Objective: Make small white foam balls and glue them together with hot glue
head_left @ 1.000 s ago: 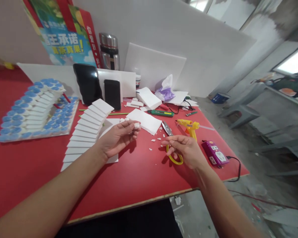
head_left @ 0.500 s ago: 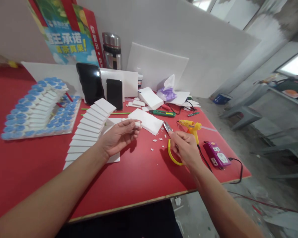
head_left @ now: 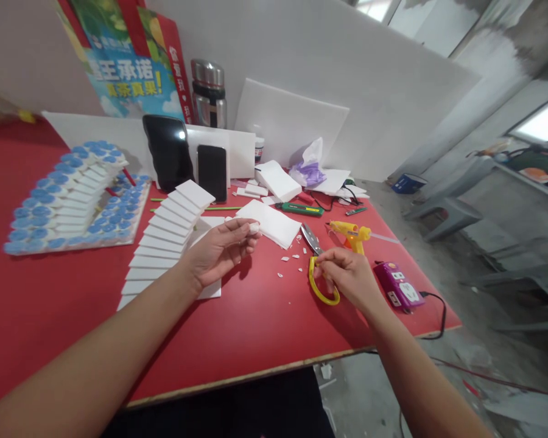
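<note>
My left hand (head_left: pixel 223 249) pinches a small white piece (head_left: pixel 254 228) between thumb and fingers, above the front of a white pad (head_left: pixel 274 224). Yellow-handled scissors (head_left: pixel 323 296) lie on the red table (head_left: pixel 256 340), their metal blades pointing away toward the pad. My right hand (head_left: pixel 342 274) is at the scissors' handle, with its fingers curled at the upper part of the yellow loop; whether they still grip it is hard to tell. Small white scraps (head_left: pixel 285 259) are scattered left of the blades. Beside my left forearm stands a stepped row of white slabs (head_left: pixel 164 243).
A blue-and-white stepped model (head_left: pixel 41 222) sits at left. Two phones (head_left: pixel 212 172), a steel flask (head_left: pixel 209 91) and a bag (head_left: pixel 132 73) stand behind. A green cutter (head_left: pixel 301 209), yellow glue gun (head_left: pixel 354 234) and purple power box (head_left: pixel 399 286) with a cable are at right.
My right hand has loosened and shifted slightly right, off the scissors' pivot, and the yellow loop shows more. My left hand keeps the white piece almost in place.
</note>
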### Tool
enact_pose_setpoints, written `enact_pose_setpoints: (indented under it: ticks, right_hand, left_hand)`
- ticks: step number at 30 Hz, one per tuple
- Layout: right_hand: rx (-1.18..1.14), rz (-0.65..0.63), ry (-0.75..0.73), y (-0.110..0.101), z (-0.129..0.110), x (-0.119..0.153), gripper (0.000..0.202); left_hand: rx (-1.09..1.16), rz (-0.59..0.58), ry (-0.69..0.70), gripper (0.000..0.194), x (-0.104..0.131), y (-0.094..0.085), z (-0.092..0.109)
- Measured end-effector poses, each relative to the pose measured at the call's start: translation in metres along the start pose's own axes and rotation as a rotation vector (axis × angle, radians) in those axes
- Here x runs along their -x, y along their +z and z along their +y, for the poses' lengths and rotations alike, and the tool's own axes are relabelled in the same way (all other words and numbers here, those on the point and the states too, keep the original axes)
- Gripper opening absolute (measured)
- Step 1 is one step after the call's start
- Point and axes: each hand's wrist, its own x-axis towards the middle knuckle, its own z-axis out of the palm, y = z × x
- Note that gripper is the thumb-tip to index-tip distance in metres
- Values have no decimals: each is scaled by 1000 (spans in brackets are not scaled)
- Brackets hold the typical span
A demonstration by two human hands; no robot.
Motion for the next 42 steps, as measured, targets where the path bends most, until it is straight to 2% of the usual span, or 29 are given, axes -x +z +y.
enact_pose_setpoints:
  ticks: [1, 5, 7, 10, 11, 15, 20, 22, 24, 26, 28, 32, 35, 39, 42]
  right_hand:
    - [59, 26, -9, -2, 0, 1, 13]
    - [365, 99, -66, -8, -2, 3, 47]
    - [508, 135, -141, -11, -1, 4, 43]
    - [639, 154, -239, -17, 3, 5, 20]
    - [687, 145, -242, -18, 5, 5, 21]
    - [977, 49, -162, -18, 9, 5, 39]
    - [1191, -85, 75, -6, -10, 1, 32]
    - [1208, -131, 155, -4, -18, -1, 31]
    - [1204, -174, 170, -5, -20, 0, 38]
    - [1187, -179, 151, -9, -14, 3, 48]
    - [1128, -128, 109, -16, -3, 8, 55]
    - [780, 8, -103, -24, 15, 18, 48]
    - [550, 57, -277, -18, 9, 22, 45]
    - [600, 51, -495, 4, -11, 22, 52]
    - [631, 14, -593, 22, -19, 17, 58]
  left_hand:
    - [3, -3, -2, 21, 0, 0, 0]
    - [7, -16, -9, 22, 0, 1, 0]
    - [11, -15, -12, 24, 0, 1, 0]
    - [25, -8, -11, 26, 0, 2, 0]
    - [29, -5, -11, 25, 0, 2, 0]
    - [34, -3, -19, 22, 1, 2, -1]
    - [27, -9, -25, 21, 2, 3, 0]
    - [36, 3, -24, 20, 2, 4, 2]
    - [53, 16, -15, 19, 3, 5, 3]
    - [66, 21, -4, 18, 3, 6, 4]
    - [71, 27, 3, 17, 4, 7, 3]
    - [79, 32, -12, 16, 6, 10, 1]
    - [81, 16, -10, 17, 6, 12, 0]
    - [77, 10, 11, 25, 6, 14, -1]
    - [58, 3, 16, 32, 6, 16, -2]
